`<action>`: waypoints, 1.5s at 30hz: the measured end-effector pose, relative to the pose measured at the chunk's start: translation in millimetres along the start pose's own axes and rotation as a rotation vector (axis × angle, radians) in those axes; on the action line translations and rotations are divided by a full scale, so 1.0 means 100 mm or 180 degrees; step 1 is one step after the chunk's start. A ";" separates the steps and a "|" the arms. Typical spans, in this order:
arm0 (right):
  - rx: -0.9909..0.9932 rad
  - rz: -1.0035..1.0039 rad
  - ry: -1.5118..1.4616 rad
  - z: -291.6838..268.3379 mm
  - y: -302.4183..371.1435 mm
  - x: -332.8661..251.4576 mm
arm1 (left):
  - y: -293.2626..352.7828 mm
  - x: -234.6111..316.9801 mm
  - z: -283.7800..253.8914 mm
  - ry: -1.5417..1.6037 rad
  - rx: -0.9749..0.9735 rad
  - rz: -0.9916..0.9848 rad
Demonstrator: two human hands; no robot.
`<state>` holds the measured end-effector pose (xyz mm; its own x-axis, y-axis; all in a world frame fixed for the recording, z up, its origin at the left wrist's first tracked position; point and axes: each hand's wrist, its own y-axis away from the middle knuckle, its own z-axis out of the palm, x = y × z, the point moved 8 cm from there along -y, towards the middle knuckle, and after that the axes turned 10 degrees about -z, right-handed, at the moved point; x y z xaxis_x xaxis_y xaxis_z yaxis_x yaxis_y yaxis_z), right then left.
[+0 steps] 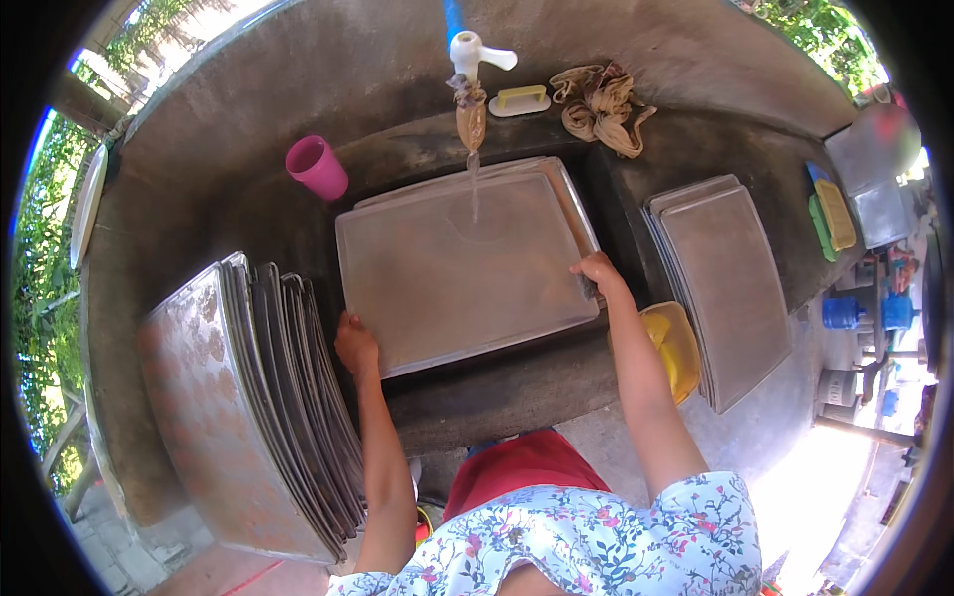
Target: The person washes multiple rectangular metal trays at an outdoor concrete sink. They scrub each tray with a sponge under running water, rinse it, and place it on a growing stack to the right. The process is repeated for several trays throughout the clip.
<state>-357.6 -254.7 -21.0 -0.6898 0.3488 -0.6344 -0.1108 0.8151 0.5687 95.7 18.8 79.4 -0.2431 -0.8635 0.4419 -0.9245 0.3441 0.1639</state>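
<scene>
A large metal baking tray (462,273) lies between my hands over the dark concrete sink. My left hand (356,344) grips its left edge near the front corner, fingers curled round the rim. At the right edge, my right hand (597,270) is closed on the rim, its fingers partly hidden. Under the tray, the rim of another tray (574,204) shows at the back right. Water runs from the white tap (471,55), through a brownish wrapping (472,124) on its spout, onto the tray.
On the left, several stained trays (214,368) stand on edge. A flatter stack (725,283) rests on the right ledge, beside a yellow tub (672,348). Along the back are a pink cup (318,169), a yellow-handled scrub brush (520,100) and a crumpled cloth (602,107).
</scene>
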 end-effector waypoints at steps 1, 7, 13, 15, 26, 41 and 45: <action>0.0065 -0.0153 0.0095 -0.06 0.13 -0.10 | 0.02 0.02 -0.05 -0.0075 -0.0028 0.0063; 0.0085 -0.0277 0.0620 -0.61 0.74 -0.46 | 0.18 0.04 -0.06 -0.0176 -0.0353 0.0229; 0.0244 -0.0555 0.1025 -1.23 1.34 -0.60 | 0.50 0.16 0.10 -0.0120 -0.0836 0.0255; 0.0361 -0.0633 0.1065 -1.47 1.61 -0.59 | 0.71 0.26 0.12 -0.0001 -0.0830 0.0313; 0.2259 0.0180 -0.0097 -2.63 2.96 1.19 | 1.87 2.85 0.67 0.0428 -0.1106 0.2175; 0.3417 0.1635 0.0496 -2.64 3.22 2.35 | 3.70 4.80 2.60 -0.1519 -0.1620 0.4888; 0.3743 -0.0155 -0.0471 -2.56 2.76 1.33 | 3.27 4.23 2.42 -0.0646 -0.2085 0.4595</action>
<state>-662.7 -101.7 185.7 -0.6052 0.2929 -0.7403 0.6440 0.7267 -0.2390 -380.6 -323.0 106.3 -0.8451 0.2972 0.4444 0.3713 0.9243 0.0880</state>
